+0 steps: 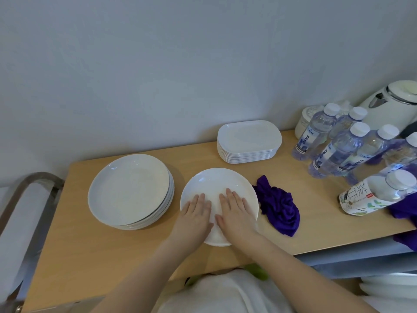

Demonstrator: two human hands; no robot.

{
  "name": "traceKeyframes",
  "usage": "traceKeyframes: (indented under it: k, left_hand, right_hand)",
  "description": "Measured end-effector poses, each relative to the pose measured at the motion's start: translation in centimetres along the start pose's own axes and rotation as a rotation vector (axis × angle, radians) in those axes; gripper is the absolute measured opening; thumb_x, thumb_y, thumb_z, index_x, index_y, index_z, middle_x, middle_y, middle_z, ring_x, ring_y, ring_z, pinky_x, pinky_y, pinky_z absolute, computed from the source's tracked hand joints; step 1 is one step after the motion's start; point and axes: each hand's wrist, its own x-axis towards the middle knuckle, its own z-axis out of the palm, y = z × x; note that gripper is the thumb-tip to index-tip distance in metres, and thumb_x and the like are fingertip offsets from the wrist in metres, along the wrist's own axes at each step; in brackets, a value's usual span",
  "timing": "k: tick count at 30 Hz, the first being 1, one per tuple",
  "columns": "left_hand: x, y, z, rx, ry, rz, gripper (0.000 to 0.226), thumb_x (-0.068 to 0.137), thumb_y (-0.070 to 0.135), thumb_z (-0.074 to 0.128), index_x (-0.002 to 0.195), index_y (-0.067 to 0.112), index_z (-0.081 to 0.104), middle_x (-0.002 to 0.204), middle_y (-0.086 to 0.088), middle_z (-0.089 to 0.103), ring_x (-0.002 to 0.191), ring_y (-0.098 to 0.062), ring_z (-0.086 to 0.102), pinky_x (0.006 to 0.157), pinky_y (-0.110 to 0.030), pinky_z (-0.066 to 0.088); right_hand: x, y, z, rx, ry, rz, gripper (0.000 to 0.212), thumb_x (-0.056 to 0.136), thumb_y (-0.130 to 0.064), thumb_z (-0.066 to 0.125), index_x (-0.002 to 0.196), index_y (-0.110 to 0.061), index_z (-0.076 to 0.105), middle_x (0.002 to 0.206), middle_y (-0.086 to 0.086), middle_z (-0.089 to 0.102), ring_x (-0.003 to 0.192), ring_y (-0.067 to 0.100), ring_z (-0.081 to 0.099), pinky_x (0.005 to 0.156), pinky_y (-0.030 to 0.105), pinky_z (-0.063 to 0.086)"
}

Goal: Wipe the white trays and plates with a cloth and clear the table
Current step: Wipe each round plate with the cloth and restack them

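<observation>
On the desk [126, 251], two flat hands press one plate [216, 184].
Purple cloth [279, 206] lies just right of that plate, nearest the right hand [234, 211]; left hand [195, 214] fingers also straight, holding nothing.

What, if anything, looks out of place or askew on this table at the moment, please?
One thing: a tea bottle lies tipped on its side at the right edge, while the water bottles stand upright. The purple cloth sits crumpled beside the plate, untouched, while both hands, left and right, press flat on the plate.
</observation>
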Motion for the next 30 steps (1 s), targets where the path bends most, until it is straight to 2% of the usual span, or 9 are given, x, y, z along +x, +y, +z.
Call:
traceKeyframes:
  k: [5,10,15,17,18,20,22,26,30]
  left_hand:
    - [0.6,0.7,0.6,-0.001,-0.046,-0.089,0.061,0.102,0.040,0.021,0.151,0.007,0.003,0.157,-0.021,-0.006,0.146,-0.033,-0.005,0.118,-0.042,-0.002]
    - [0.5,0.6,0.9,0.016,-0.050,-0.062,0.059,0.103,0.033,0.022,0.151,0.006,0.001,0.157,-0.022,-0.005,0.146,-0.035,-0.005,0.118,-0.044,-0.001]
    - [0.2,-0.2,-0.5,-0.011,-0.010,-0.009,0.054,0.103,0.032,0.027,0.150,0.009,0.013,0.158,-0.017,0.008,0.146,-0.030,0.007,0.118,-0.041,0.006]
    - [-0.4,-0.9,-1.7,-0.053,0.124,-0.002,0.051,0.101,0.028,0.037,0.147,0.009,0.027,0.155,-0.016,0.021,0.144,-0.029,0.019,0.117,-0.040,0.015]
    - [-0.8,-1.3,-2.6,-0.066,0.212,-0.005,0.048,0.097,0.025,0.049,0.141,0.008,0.040,0.149,-0.016,0.036,0.139,-0.029,0.033,0.113,-0.040,0.027]
    - [-1.7,-2.9,-3.8,-0.096,0.371,-0.028,0.044,0.078,0.018,0.075,0.119,0.009,0.065,0.125,-0.013,0.063,0.117,-0.029,0.059,0.094,-0.039,0.049]
    - [-2.8,-5.3,-4.6,-0.137,0.465,-0.087,0.044,0.066,0.010,0.081,0.109,0.007,0.069,0.114,-0.013,0.068,0.107,-0.030,0.065,0.083,-0.040,0.055]
    - [-4.8,-11.0,-4.8,-0.150,0.466,-0.323,0.044,0.066,-0.008,0.073,0.109,-0.005,0.066,0.117,-0.026,0.063,0.112,-0.042,0.059,0.086,-0.051,0.053]
    - [-6.6,-15.0,-3.7,-0.156,0.295,-0.600,0.047,0.094,0.012,0.047,0.141,0.007,0.039,0.150,-0.018,0.032,0.141,-0.032,0.026,0.109,-0.044,0.029]
  right_hand:
    - [0.0,0.0,0.0,-0.026,-0.027,-0.004,0.063,0.101,-0.039,0.028,0.152,-0.014,0.001,0.160,0.009,-0.008,0.147,0.023,-0.005,0.118,0.039,-0.001]
    - [-0.3,0.0,-0.2,-0.019,-0.083,-0.022,0.062,0.101,-0.034,0.030,0.152,-0.013,0.001,0.159,0.009,-0.011,0.147,0.025,-0.007,0.119,0.038,0.001]
    - [0.2,-0.4,-2.2,0.050,-0.082,-0.038,0.051,0.101,-0.027,0.034,0.149,-0.017,0.021,0.160,0.007,0.009,0.146,0.022,0.011,0.117,0.034,0.013]
    - [0.6,-1.2,-3.3,0.090,-0.012,-0.062,0.048,0.101,-0.027,0.035,0.148,-0.020,0.026,0.158,0.003,0.017,0.143,0.019,0.019,0.115,0.032,0.019]
    - [0.9,-1.9,-3.9,0.111,0.026,-0.083,0.048,0.101,-0.028,0.035,0.147,-0.021,0.027,0.158,0.001,0.019,0.142,0.018,0.022,0.114,0.032,0.022]
    - [1.6,-3.4,-5.0,0.154,0.092,-0.133,0.047,0.100,-0.030,0.035,0.146,-0.021,0.030,0.156,-0.001,0.024,0.140,0.016,0.027,0.110,0.031,0.028]
    - [2.5,-5.5,-6.0,0.207,0.136,-0.170,0.045,0.100,-0.031,0.036,0.143,-0.017,0.035,0.152,0.001,0.032,0.137,0.017,0.033,0.106,0.032,0.034]
    - [4.3,-10.0,-6.9,0.264,0.193,-0.268,0.042,0.099,-0.030,0.038,0.138,-0.014,0.040,0.141,0.004,0.045,0.126,0.020,0.041,0.096,0.034,0.042]
    - [5.6,-13.6,-6.1,0.167,0.146,-0.405,0.051,0.100,-0.034,0.038,0.145,-0.013,0.031,0.154,0.006,0.028,0.140,0.020,0.026,0.109,0.032,0.029]
